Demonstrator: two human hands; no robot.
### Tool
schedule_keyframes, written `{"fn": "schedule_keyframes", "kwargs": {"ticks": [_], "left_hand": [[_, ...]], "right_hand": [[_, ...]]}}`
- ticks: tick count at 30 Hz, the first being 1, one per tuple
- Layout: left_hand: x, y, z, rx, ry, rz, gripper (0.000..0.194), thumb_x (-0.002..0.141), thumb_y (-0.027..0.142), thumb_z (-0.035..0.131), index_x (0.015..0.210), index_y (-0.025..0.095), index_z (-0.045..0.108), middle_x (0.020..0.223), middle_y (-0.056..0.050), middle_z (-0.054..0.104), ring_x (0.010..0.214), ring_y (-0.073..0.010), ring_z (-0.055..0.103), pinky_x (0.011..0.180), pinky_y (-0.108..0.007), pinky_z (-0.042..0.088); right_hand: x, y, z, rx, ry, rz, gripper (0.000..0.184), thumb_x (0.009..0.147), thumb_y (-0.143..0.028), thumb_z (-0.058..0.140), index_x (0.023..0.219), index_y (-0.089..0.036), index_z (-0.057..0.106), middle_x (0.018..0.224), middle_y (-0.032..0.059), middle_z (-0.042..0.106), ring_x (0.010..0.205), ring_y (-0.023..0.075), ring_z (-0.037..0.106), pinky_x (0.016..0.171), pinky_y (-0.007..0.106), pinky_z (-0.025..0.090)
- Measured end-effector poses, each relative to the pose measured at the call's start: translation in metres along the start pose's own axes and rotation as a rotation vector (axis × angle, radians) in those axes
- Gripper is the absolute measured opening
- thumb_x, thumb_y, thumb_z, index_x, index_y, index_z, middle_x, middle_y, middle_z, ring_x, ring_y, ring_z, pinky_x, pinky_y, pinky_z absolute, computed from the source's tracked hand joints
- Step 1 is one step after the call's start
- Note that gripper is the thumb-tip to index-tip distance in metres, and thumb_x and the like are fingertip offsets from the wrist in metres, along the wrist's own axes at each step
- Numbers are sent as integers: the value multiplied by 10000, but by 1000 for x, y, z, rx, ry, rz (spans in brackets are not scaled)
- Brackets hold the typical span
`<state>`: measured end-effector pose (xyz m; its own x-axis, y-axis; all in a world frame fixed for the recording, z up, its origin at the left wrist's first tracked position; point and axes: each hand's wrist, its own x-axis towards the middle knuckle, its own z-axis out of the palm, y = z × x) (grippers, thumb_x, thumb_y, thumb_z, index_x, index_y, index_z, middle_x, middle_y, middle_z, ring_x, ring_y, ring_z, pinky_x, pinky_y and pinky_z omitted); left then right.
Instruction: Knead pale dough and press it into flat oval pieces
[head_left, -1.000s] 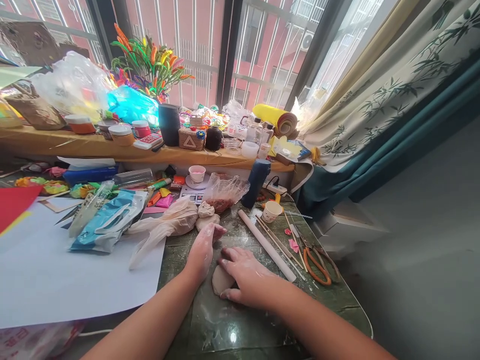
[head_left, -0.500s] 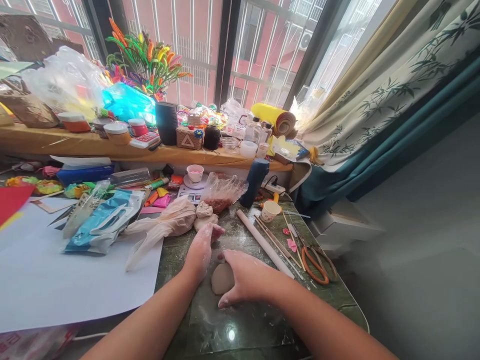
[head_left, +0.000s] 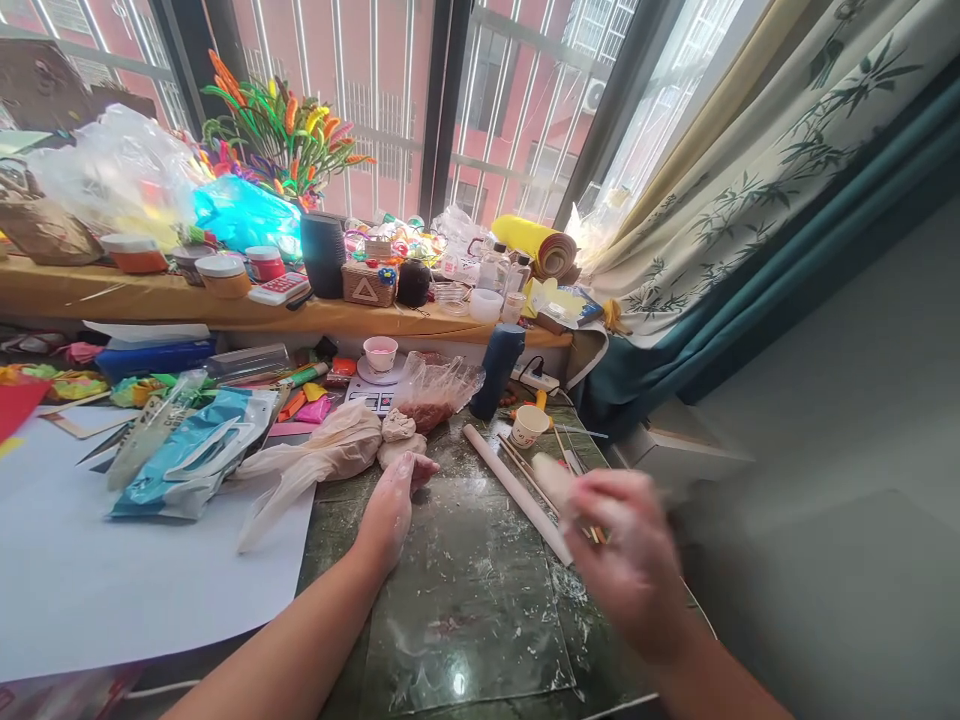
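Gripping what seems to be a pale clay piece (head_left: pixel 551 478), the right hand (head_left: pixel 619 545) is hanging right of a glossy mat (head_left: pixel 465 620) with its fingers closed. Motion blur is smearing both, so the clay's outline and underside are hard to make out. The step in hand, I judge, is handling this piece away from the mat; the next move is probably calling for a gentle, steady hold. Across the mat, the left hand (head_left: pixel 390 500) is resting half open, nothing visible in it (its inner side is mostly turned from view). Between the hands, a pale rod (head_left: pixel 514 490) is lying slantwise; the right fist is hiding part of the thin sticks (head_left: pixel 529 474) beside it. Just beyond the left fingertips, clay lumps (head_left: pixel 397 427) are sitting stacked, whether touching the hand I cannot tell. Farther beyond, a plastic bag (head_left: pixel 439 390) is veiling its reddish contents.
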<state>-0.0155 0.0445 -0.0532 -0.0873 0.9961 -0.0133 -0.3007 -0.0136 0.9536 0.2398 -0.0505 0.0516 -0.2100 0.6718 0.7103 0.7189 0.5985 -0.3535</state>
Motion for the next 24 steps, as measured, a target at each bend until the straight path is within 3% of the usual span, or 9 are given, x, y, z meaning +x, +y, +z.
{"fn": "schedule_keyframes", "kwargs": {"ticks": [2,4,7,10,13,16,19,24], "left_hand": [[0,-1,0,5,-4,5,538,828,710,593,874,185,703,951,-97,748,967,-259,682,974,-407,500],[1,-2,-1,7,-10,6,541,827,713,592,878,186,702,953,-96,746,971,-259,680,980,-407,497],[2,-4,-1,9,-16,11,531,828,708,593,874,190,700,947,-93,744,973,-261,676,994,-414,490],[2,-3,-1,23,-14,11,520,839,698,584,855,191,697,932,-89,746,956,-256,679,989,-412,492],[1,0,-1,18,-9,3,507,848,686,575,845,193,692,903,-83,745,946,-253,682,976,-406,499],[0,0,-1,6,-16,1,497,848,681,578,852,197,690,917,-82,745,950,-254,682,977,-405,501],[1,-2,-1,15,-19,4,502,853,685,572,860,199,695,943,-86,746,958,-255,681,981,-403,497],[5,-10,-4,21,-36,8,526,849,703,569,870,194,702,966,-97,744,976,-261,675,981,-410,493]], "right_hand": [[-29,-1,15,31,-375,-147,241,871,-279,723,1102,-323,670,1084,38,697,977,253,649,928,457,523],[-50,-1,32,20,-532,-61,124,903,-334,683,1018,-288,688,1036,47,707,936,251,652,911,456,519],[-56,0,50,-37,-526,276,210,954,-296,562,1117,-239,681,1155,105,679,1113,285,617,1002,468,480],[-42,-2,63,-75,-650,457,447,914,-349,601,1328,-181,602,1326,163,606,1273,350,530,1081,505,422],[-28,-6,71,-107,-744,516,450,861,-364,657,1265,-169,635,1329,177,589,1279,382,514,1080,511,408],[-24,-12,74,-73,-741,570,366,794,-319,722,1132,-203,643,1244,134,617,1204,346,555,1035,467,429],[-22,-16,72,54,-722,653,360,735,-265,753,1061,-235,600,1111,63,658,1035,271,620,910,388,472],[-13,-19,67,300,-711,684,247,761,-205,691,999,-239,630,944,7,700,847,203,644,749,303,475]]}}
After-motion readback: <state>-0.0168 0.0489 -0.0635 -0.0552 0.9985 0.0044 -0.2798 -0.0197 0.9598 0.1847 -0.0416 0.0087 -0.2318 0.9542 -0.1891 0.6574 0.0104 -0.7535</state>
